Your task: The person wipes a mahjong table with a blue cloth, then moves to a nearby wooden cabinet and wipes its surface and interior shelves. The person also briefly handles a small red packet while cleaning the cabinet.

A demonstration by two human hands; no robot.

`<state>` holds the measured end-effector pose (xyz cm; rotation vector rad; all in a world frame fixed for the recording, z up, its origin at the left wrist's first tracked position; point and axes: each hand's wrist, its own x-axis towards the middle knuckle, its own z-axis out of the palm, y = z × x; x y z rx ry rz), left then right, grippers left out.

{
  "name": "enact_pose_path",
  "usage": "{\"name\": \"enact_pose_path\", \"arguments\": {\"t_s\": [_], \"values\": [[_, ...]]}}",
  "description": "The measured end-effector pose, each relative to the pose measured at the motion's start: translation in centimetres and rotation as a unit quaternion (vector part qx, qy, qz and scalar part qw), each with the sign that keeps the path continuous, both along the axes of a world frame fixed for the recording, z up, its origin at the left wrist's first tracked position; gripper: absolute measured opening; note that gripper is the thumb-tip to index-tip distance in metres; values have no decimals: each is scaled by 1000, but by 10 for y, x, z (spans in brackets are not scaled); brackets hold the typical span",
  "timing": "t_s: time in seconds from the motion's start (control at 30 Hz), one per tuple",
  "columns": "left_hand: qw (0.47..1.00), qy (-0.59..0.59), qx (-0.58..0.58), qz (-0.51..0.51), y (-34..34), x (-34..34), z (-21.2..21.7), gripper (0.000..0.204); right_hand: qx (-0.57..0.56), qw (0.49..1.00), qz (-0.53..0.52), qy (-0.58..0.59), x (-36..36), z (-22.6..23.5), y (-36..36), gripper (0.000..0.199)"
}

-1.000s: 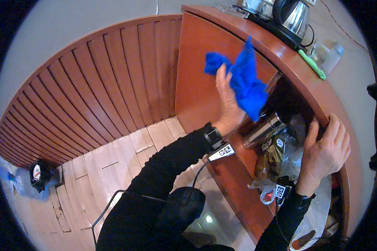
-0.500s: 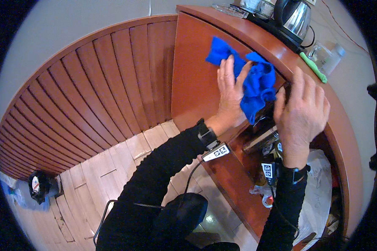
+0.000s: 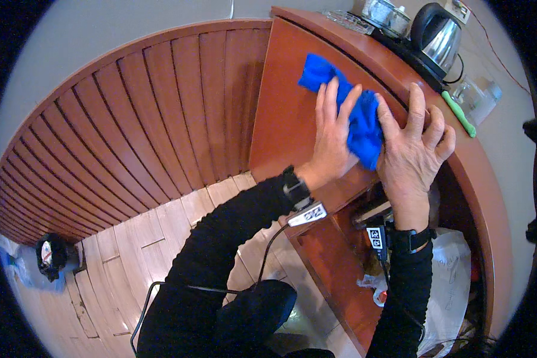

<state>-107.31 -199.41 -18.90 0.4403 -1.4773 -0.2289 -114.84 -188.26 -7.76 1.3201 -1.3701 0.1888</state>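
Note:
A crumpled blue cloth (image 3: 364, 128) lies against the reddish-brown cabinet door (image 3: 283, 107). My left hand (image 3: 331, 143) presses on the cloth, its fingers on the blue fabric and part of the cloth bunched beside the thumb. At the cloth's right edge is my right hand (image 3: 409, 158), fingers spread and thumb next to the fabric, over the cabinet's upper edge. Whether that thumb presses on the cloth I cannot tell. Below the right hand gapes an open compartment (image 3: 346, 256) with a white bag (image 3: 453, 286) and other items, partly hidden by my forearm.
An electric kettle (image 3: 441, 42) stands on the curved cabinet top, near a green-handled object (image 3: 459, 113) and a clear container (image 3: 477, 101). Slatted wood panelling (image 3: 155, 119) curves along the left wall. A small bin with a black bag (image 3: 52, 259) sits on the tiled floor.
My right hand has moved left, from beside the cloth to its edge, with fingers spreading. The cloth looks flatter against the door. The view has shifted slightly.

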Motion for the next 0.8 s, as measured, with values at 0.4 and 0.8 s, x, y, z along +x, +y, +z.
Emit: {"name": "enact_pose_path", "arguments": {"t_s": [0.4,0.8], "values": [[979,10,175,100,-85,23,-56,77,-88,996,27,-19,3,-10,-27,50],[966,172,153,118,-191,32,3,59,-134,990,33,2,0,-12,-32,37]]}}
